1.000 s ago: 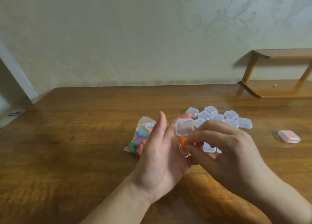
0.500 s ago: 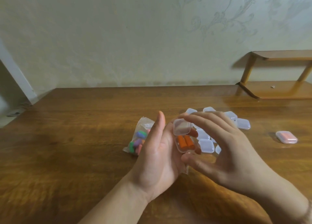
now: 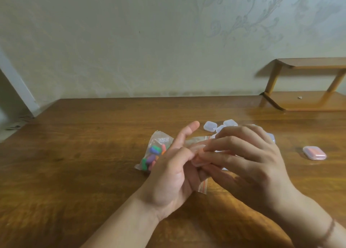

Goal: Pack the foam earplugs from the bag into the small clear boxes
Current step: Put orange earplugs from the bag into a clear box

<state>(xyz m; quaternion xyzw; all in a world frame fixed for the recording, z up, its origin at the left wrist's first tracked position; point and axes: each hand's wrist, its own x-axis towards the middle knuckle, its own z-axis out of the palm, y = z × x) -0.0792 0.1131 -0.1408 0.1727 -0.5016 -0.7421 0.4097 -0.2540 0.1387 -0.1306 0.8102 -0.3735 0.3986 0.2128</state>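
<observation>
At six o'clock on the glossy brown wooden table (image 3: 74, 173) we bring both hands together over one small clear plastic box (image 3: 199, 157). Our left hand (image 3: 174, 174) cradles the box against its curled lower fingers, index finger pointing to twelve o'clock; our right hand (image 3: 249, 161) pinches the box from three o'clock, fingertips (image 3: 206, 148) bent onto its upper face. An orange tint shows through the plastic, so we judge that earplugs already lie inside, though the hands hide most of the box. We cannot tell whether the lid is fully seated.

The step in hand appears to be closing this box. The next move calls for a firm squeeze along the lid edge until it snaps, then setting the box down beside the finished one.

At nine o'clock of the left hand lies the crinkled transparent zip bag (image 3: 155, 154) holding soft, rounded foam earplugs (image 3: 154, 150) in green, blue, purple and pink; its red-striped seal strip (image 3: 203, 186) shows under the hands. At twelve to one o'clock sits a cluster of empty square clear boxes with rounded corners (image 3: 210, 126), smooth and rigid. At three o'clock, well apart, rests a closed clear box with pink contents (image 3: 314, 153). A bare wooden shelf (image 3: 309, 100) stands at two o'clock against the pale patterned wall (image 3: 131, 42).
</observation>
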